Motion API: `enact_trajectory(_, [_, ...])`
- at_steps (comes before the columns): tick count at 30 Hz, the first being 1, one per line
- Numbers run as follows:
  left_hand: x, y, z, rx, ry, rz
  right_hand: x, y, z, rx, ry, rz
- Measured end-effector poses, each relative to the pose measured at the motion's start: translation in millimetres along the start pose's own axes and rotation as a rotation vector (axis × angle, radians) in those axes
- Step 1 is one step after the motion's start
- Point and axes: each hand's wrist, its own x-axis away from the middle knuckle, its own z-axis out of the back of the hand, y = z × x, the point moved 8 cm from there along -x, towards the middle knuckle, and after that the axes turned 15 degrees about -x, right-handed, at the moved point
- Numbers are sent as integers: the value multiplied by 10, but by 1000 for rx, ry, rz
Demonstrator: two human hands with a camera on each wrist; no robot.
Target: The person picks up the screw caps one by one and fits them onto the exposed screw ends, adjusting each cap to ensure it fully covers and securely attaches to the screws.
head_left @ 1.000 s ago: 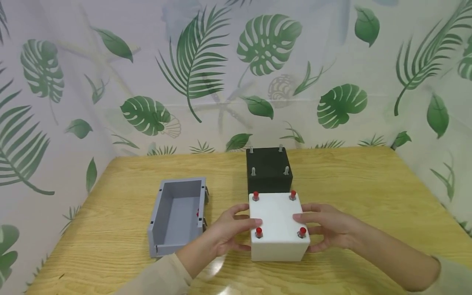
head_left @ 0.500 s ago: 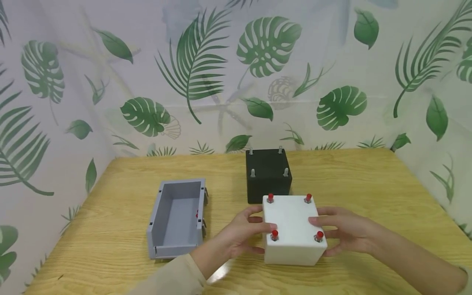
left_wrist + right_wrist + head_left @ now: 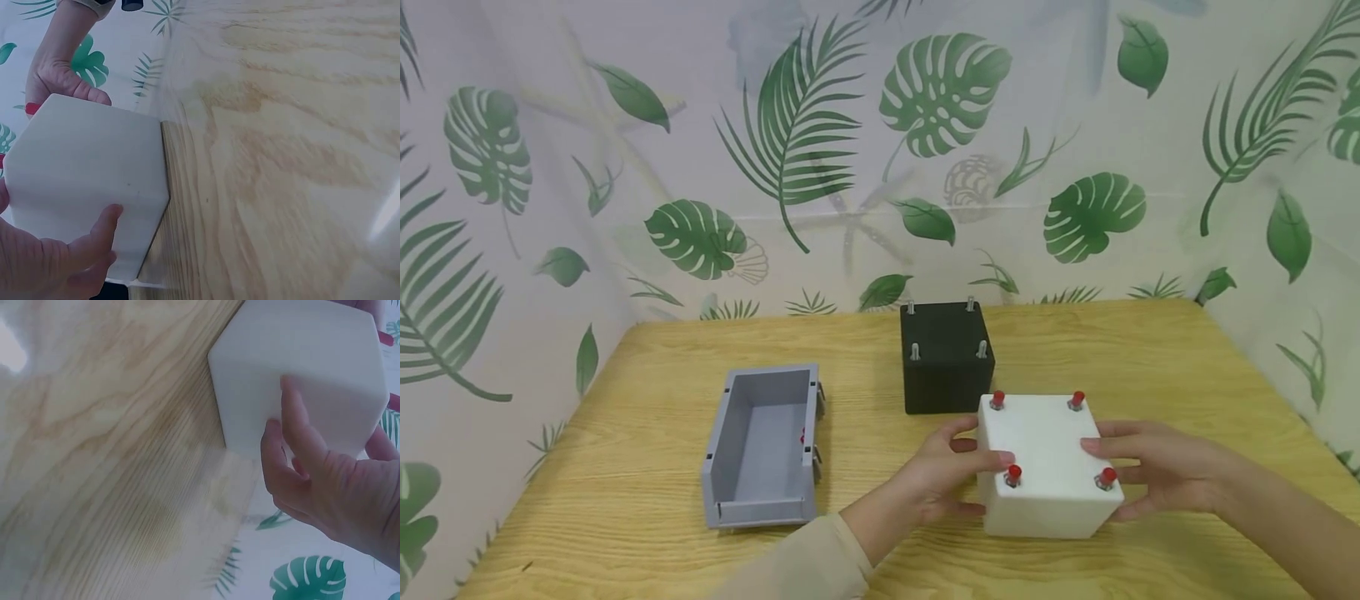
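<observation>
Clasped the white block [image 3: 1048, 442] from both sides, between the left hand [image 3: 951, 475] and the right hand [image 3: 1165, 467]. Laid the left thumb [image 3: 988, 461] over the top edge, just beside the near-left post of four red-capped posts [image 3: 1014, 476], and set the left fingers [image 3: 100, 240], slightly bent and spread apart, against the left wall. Hooked the right thumb [image 3: 1108, 447] over the opposite top edge, a little beyond the near-right post, with the right fingers [image 3: 294, 419] bent and spread along the right wall. Parted thumbs from fingers by only part of their reach, with nothing but the white block in either grasp. Could not tell from these views about full contact between block and table [image 3: 625, 467].

Saw the black block [image 3: 947, 383] near the left fingertips, on their far side, with four bare metal posts [image 3: 915, 351] on top. Saw the grey bin [image 3: 762, 511] well to the left of the left fingers, with something red [image 3: 802, 436] by its right wall, too hidden to identify. Saw leaf-patterned cloth [image 3: 850, 125] far beyond all fingertips.
</observation>
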Motion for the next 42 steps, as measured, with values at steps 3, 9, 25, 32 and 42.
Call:
enact_trajectory(3, [-50,7,-86,1,7,2,28,-18,112,25,-10,-4])
enact_trajectory(9, [-162,53,-225,1,1,5,97,-53,268,50,-45,-11])
enact_trajectory(25, [-399,200,-567,-35,15,-6,144,-129,742,-26,-87,-16])
enact_trajectory(32, [-528,269,-722,-79,5,-3,181,-183,1007,-18,38,-21])
enact_trajectory(42, [-677,320,-865,-64,41,17,200,-248,1249,-71,151,-36])
